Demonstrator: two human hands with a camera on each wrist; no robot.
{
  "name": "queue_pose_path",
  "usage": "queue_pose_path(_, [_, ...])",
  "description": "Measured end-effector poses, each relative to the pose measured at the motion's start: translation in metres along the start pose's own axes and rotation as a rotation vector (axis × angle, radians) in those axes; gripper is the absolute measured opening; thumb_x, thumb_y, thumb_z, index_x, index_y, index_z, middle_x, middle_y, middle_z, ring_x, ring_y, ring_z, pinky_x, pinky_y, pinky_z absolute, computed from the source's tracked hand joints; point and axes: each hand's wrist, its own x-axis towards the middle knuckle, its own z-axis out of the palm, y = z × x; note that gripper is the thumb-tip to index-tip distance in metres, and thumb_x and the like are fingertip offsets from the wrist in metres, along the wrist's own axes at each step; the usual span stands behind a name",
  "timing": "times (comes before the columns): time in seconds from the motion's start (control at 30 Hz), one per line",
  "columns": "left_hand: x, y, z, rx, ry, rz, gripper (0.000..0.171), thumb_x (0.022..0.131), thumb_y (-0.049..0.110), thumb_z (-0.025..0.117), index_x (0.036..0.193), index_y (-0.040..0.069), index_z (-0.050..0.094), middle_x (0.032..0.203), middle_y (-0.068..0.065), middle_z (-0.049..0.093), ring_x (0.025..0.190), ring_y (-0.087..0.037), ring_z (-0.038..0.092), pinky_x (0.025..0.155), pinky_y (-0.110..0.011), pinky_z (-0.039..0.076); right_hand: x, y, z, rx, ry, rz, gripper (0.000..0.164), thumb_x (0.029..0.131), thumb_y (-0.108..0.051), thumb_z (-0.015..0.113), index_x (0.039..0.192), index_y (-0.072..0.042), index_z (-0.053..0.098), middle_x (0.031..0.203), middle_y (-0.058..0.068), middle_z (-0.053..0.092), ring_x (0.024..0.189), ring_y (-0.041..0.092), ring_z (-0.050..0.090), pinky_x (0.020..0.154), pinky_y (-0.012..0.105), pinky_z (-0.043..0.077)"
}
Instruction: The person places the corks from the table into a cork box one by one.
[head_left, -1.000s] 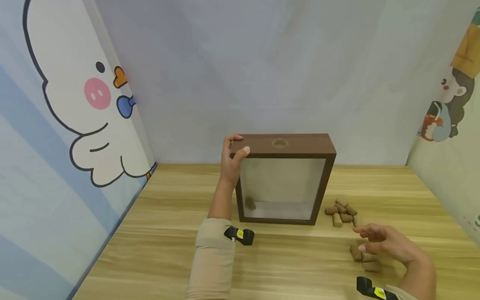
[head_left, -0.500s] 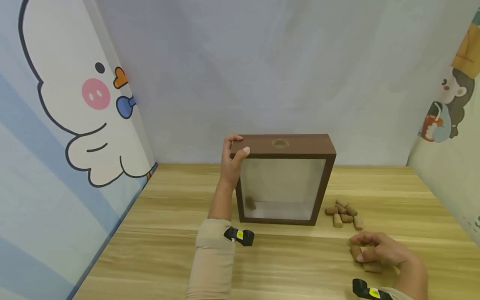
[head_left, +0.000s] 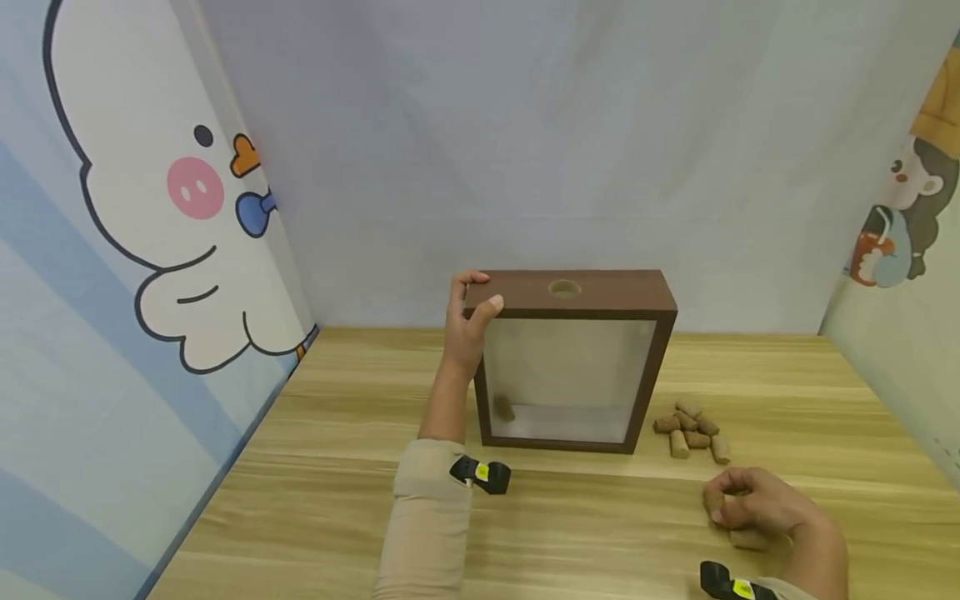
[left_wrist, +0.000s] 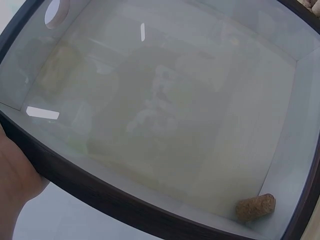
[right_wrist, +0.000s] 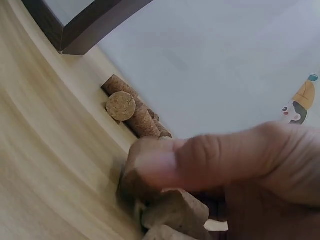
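A shadow box (head_left: pixel 615 292) with a dark brown wooden frame, a clear front and a round hole in its top stands upright on the table. My left hand (head_left: pixel 467 329) grips its top left corner, thumb on the front edge and fingers behind. Inside, one wine cork (left_wrist: pixel 255 207) lies in the bottom left corner. At the right front, my right hand (head_left: pixel 765 504) pinches another cork (right_wrist: pixel 132 182) between thumb and fingers, low over the table. More corks (head_left: pixel 748 540) lie under and beside that hand, partly hidden by it.
A loose pile of several corks (head_left: pixel 696 439) lies right of the box, beyond my right hand. The wood-grain table (head_left: pixel 337 467) meets a pale cloth backdrop (head_left: pixel 525 150) behind the box. Printed cartoon panels (head_left: pixel 150 250) border the sides.
My right hand has come down and slightly left onto the near corks, and its thumb and fingers have closed on one. The left hand keeps its grip on the box.
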Motion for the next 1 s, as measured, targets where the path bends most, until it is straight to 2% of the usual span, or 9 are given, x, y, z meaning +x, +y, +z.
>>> queue_pose_path(0.1, [0.0, 0.0, 0.0, -0.003, -0.004, -0.004, 0.047, 0.078, 0.035, 0.053, 0.11, 0.004, 0.039, 0.129, -0.009, 0.032, 0.121, -0.021, 0.026, 0.091, -0.045, 0.026, -0.001, -0.004, 0.001, -0.002, 0.082, 0.006, 0.032, 0.083, -0.012, 0.067, 0.105, 0.009, 0.057, 0.097, 0.014, 0.058, 0.089, 0.027, 0.052, 0.074, 0.035, 0.044])
queue_pose_path(0.2, [0.0, 0.0, -0.001, -0.006, -0.005, -0.002, 0.046, 0.079, 0.034, 0.053, 0.11, 0.004, 0.04, 0.129, -0.009, 0.032, 0.121, -0.021, 0.026, 0.091, -0.045, 0.026, -0.003, -0.013, 0.001, -0.072, 0.184, 0.008, 0.04, 0.083, -0.021, 0.069, 0.11, 0.006, 0.059, 0.109, 0.023, 0.055, 0.101, 0.039, 0.05, 0.08, 0.046, 0.043])
queue_pose_path(0.3, [0.0, -0.001, -0.001, -0.003, -0.007, -0.001, 0.045, 0.079, 0.034, 0.053, 0.111, 0.004, 0.04, 0.129, -0.008, 0.032, 0.121, -0.02, 0.026, 0.092, -0.045, 0.025, -0.006, -0.025, 0.0, -0.104, 0.232, 0.007, 0.042, 0.085, -0.028, 0.067, 0.112, 0.003, 0.059, 0.119, 0.027, 0.05, 0.111, 0.046, 0.043, 0.082, 0.055, 0.039])
queue_pose_path(0.5, [0.001, -0.001, 0.0, -0.006, -0.001, -0.001, 0.046, 0.079, 0.033, 0.053, 0.111, 0.002, 0.04, 0.126, -0.007, 0.033, 0.121, -0.02, 0.026, 0.093, -0.045, 0.025, -0.007, -0.051, 0.0, -0.075, 0.296, -0.044, 0.052, 0.088, -0.032, 0.062, 0.121, 0.006, 0.053, 0.115, 0.019, 0.058, 0.108, 0.037, 0.051, 0.083, 0.05, 0.043])
queue_pose_path(0.63, [0.001, 0.0, 0.001, -0.01, -0.002, 0.001, 0.046, 0.079, 0.033, 0.053, 0.111, 0.002, 0.04, 0.125, -0.007, 0.034, 0.121, -0.02, 0.027, 0.093, -0.045, 0.025, -0.008, -0.071, 0.001, -0.044, 0.359, -0.084, 0.055, 0.09, -0.035, 0.06, 0.127, 0.004, 0.05, 0.116, 0.017, 0.058, 0.103, 0.023, 0.056, 0.082, 0.042, 0.045])
queue_pose_path(0.73, [0.001, 0.001, 0.001, -0.009, -0.004, -0.005, 0.046, 0.079, 0.034, 0.053, 0.111, 0.004, 0.04, 0.126, -0.007, 0.034, 0.121, -0.02, 0.026, 0.093, -0.046, 0.025, -0.006, -0.084, 0.004, -0.018, 0.41, -0.17, 0.052, 0.09, -0.031, 0.06, 0.128, 0.002, 0.05, 0.114, 0.016, 0.058, 0.095, 0.01, 0.058, 0.076, 0.031, 0.047])
queue_pose_path(0.8, [0.001, 0.001, 0.001, -0.008, -0.006, -0.007, 0.046, 0.079, 0.035, 0.052, 0.11, 0.004, 0.039, 0.127, -0.008, 0.033, 0.121, -0.021, 0.026, 0.092, -0.047, 0.025, -0.004, -0.091, 0.008, -0.004, 0.448, -0.256, 0.048, 0.09, -0.024, 0.062, 0.128, 0.002, 0.051, 0.11, 0.014, 0.059, 0.09, 0.006, 0.059, 0.072, 0.026, 0.048])
queue_pose_path(1.0, [0.0, 0.001, -0.001, -0.012, -0.012, 0.002, 0.046, 0.079, 0.034, 0.052, 0.11, 0.004, 0.039, 0.126, -0.007, 0.033, 0.119, -0.021, 0.027, 0.091, -0.046, 0.026, 0.005, -0.112, 0.02, 0.098, 0.498, -0.524, 0.038, 0.085, -0.001, 0.064, 0.121, 0.004, 0.055, 0.098, 0.005, 0.061, 0.083, 0.014, 0.063, 0.068, 0.022, 0.049])
